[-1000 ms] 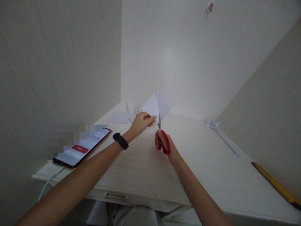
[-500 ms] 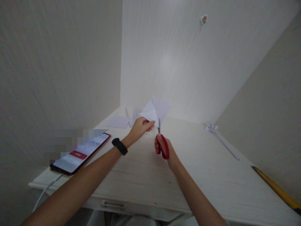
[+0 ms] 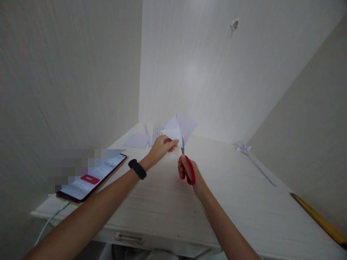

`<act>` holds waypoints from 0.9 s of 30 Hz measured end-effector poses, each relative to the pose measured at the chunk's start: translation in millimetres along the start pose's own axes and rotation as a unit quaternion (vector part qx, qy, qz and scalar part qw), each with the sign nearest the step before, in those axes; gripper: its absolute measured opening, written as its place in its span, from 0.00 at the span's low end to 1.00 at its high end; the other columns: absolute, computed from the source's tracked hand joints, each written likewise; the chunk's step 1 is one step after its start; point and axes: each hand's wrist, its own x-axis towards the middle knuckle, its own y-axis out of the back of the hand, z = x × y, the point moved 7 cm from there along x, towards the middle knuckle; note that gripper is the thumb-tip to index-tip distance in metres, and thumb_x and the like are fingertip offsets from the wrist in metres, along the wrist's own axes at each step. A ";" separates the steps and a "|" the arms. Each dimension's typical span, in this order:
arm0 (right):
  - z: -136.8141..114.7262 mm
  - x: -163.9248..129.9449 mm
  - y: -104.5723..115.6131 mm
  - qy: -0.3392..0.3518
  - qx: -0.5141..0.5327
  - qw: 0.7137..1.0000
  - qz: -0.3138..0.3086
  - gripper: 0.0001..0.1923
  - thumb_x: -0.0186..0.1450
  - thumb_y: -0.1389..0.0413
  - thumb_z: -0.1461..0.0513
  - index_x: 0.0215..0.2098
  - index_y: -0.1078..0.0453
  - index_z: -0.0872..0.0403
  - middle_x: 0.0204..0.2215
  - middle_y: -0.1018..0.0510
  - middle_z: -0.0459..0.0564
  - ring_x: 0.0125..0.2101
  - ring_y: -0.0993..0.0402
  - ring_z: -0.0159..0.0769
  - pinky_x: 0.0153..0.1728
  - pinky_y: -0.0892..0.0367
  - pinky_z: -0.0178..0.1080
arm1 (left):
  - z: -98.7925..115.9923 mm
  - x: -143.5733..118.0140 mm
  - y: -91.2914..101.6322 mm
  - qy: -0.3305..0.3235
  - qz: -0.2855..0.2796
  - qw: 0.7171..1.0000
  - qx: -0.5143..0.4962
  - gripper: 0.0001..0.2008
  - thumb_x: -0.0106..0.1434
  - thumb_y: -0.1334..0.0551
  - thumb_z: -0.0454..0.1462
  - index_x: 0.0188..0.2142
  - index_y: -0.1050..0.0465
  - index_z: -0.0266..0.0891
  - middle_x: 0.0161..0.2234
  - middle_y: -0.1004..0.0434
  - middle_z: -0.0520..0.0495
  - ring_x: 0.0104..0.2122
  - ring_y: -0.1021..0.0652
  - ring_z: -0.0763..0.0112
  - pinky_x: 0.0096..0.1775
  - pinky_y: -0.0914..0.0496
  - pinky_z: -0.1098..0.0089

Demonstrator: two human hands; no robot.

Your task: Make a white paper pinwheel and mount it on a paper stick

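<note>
My left hand (image 3: 162, 146) pinches the lower left corner of a white folded sheet of paper (image 3: 181, 128) and holds it up above the desk. My right hand (image 3: 187, 172) grips red-handled scissors (image 3: 187, 164), whose blades point up into the lower edge of the sheet. A black band sits on my left wrist.
A pale wooden desk (image 3: 235, 202) stands in a corner between light walls. A red phone (image 3: 90, 177) with a lit screen and a cable lies at the left edge. White paper pieces (image 3: 137, 140) and strips lie at the back, a folded paper flower with a long stem (image 3: 253, 157) at the right, a yellow ruler (image 3: 320, 217) at the far right.
Both hands with the sheet and scissors have stayed together and sit slightly lower in view after the camera tilted. The scissor blades have edged a little further into the paper.
</note>
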 end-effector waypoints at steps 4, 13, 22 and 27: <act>1.2 1.2 0.8 0.000 0.001 1.000 0.000 0.27 0.60 0.53 0.39 0.22 0.42 0.54 0.14 0.39 0.40 0.14 0.42 0.24 0.16 0.46 0.31 | -1.8 0.1 1.0 0.006 0.008 1.000 -0.005 0.14 0.53 0.38 0.43 0.19 0.33 0.34 0.15 0.34 0.53 0.18 0.34 0.78 0.23 0.41 0.73; 0.8 0.8 1.2 -0.003 -0.009 1.000 0.007 0.28 0.59 0.53 0.39 0.20 0.43 0.53 0.12 0.39 0.40 0.13 0.43 0.24 0.15 0.48 0.31 | 0.3 -1.0 -0.5 0.010 0.004 1.000 -0.030 0.14 0.53 0.38 0.42 0.18 0.33 0.35 0.15 0.35 0.53 0.17 0.35 0.78 0.23 0.41 0.73; -2.9 -1.0 0.5 0.002 -0.010 1.000 0.003 0.28 0.59 0.53 0.39 0.20 0.43 0.54 0.12 0.40 0.40 0.12 0.42 0.24 0.15 0.48 0.30 | -1.9 0.1 -0.9 0.009 0.003 0.999 -0.042 0.14 0.53 0.38 0.42 0.18 0.33 0.34 0.14 0.35 0.53 0.17 0.36 0.79 0.22 0.42 0.73; 0.3 -0.9 2.2 -0.001 -0.022 1.000 0.013 0.28 0.60 0.54 0.39 0.21 0.42 0.53 0.12 0.39 0.40 0.12 0.42 0.24 0.15 0.47 0.30 | -3.8 0.8 -2.0 0.015 0.000 0.999 -0.044 0.14 0.53 0.38 0.41 0.18 0.34 0.35 0.14 0.36 0.53 0.16 0.36 0.79 0.22 0.42 0.73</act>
